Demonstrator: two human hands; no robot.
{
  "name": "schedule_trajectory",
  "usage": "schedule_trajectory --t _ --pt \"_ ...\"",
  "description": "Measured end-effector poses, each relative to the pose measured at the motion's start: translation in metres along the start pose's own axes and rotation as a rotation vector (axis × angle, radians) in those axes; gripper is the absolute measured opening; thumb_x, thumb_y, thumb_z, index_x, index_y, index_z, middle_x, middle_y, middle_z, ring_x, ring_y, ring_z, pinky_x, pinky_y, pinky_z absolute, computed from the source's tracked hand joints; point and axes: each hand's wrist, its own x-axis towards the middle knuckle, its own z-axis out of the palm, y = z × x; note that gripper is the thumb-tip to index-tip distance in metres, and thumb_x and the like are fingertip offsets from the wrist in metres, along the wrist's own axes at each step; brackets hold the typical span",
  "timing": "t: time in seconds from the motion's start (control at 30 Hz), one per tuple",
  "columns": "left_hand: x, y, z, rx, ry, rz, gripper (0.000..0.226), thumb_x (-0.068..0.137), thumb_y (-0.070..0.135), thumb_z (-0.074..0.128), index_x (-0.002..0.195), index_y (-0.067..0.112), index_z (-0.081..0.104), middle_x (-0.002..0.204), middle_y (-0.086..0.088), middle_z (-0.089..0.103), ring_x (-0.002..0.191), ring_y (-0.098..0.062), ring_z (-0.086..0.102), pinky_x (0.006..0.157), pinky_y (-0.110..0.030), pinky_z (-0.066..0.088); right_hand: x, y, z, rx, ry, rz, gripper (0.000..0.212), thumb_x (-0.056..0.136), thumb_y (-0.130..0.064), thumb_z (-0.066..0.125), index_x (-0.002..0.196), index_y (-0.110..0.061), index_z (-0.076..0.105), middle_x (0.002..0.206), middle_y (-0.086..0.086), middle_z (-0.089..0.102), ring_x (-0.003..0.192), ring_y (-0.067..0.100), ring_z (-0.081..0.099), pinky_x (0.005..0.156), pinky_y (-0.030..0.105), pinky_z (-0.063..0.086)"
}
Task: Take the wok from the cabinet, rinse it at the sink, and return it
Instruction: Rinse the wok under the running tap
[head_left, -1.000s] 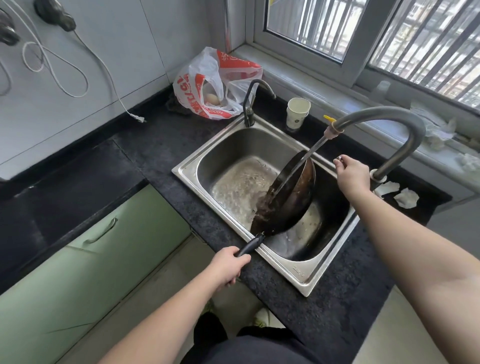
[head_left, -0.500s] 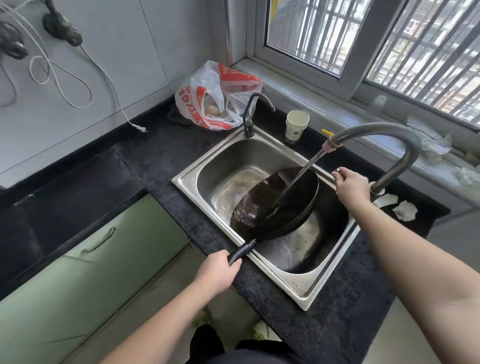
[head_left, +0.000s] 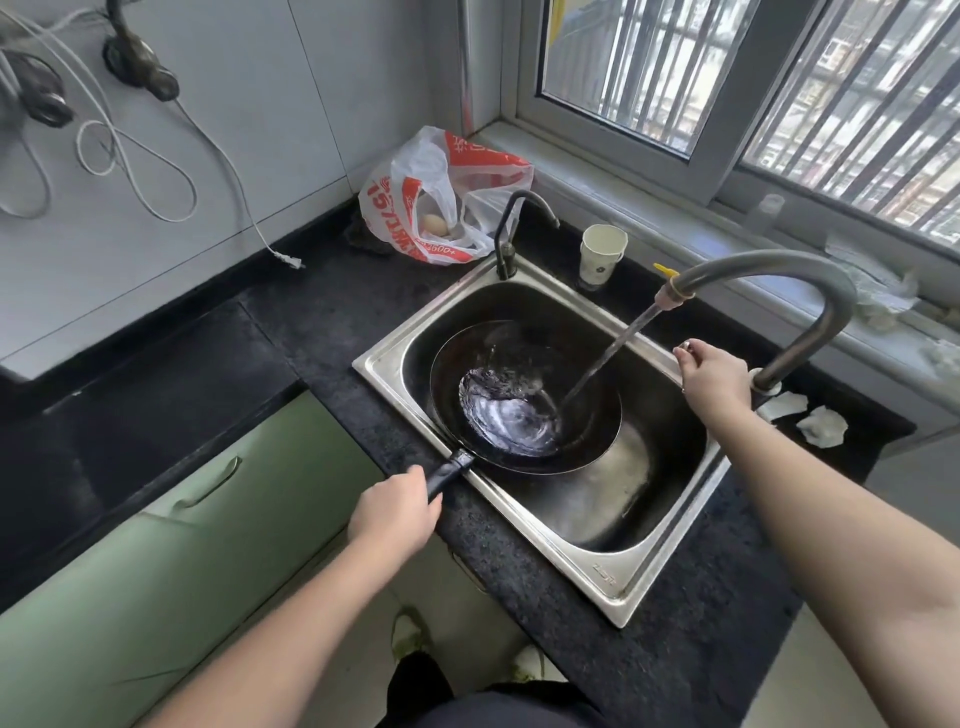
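A black wok lies nearly level inside the steel sink, with water pooled and swirling in its bottom. My left hand is closed around the wok's black handle at the sink's near left rim. A stream of water runs from the grey curved faucet into the wok. My right hand rests at the sink's far rim, fingers closed on the faucet's lever beside the faucet base.
A paper cup and a small dark tap stand at the sink's back edge. A red-and-white plastic bag lies in the corner. Crumpled tissues sit right of the faucet. Green cabinet drawers are below the black counter.
The wok has tipped from steeply tilted on its edge down to nearly level in the sink, and water now collects in it. My left hand shifted left with the handle.
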Motion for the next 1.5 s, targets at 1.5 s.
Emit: schedule_trajectory --t 1.5 --pt "-0.003 -0.027 0.03 -0.362 -0.175 -0.019 0.015 0.081 0.031 0.056 0.09 0.023 0.047 0.084 -0.005 0.062 0.071 -0.027 0.06 0.055 -0.031 0.041 0.005 0.008 0.008 0.018 0.008 0.025 0.028 0.098 -0.035 0.05 0.104 -0.014 0.067 0.088 0.008 0.064 0.088 0.029 0.058 0.072 0.028 0.036"
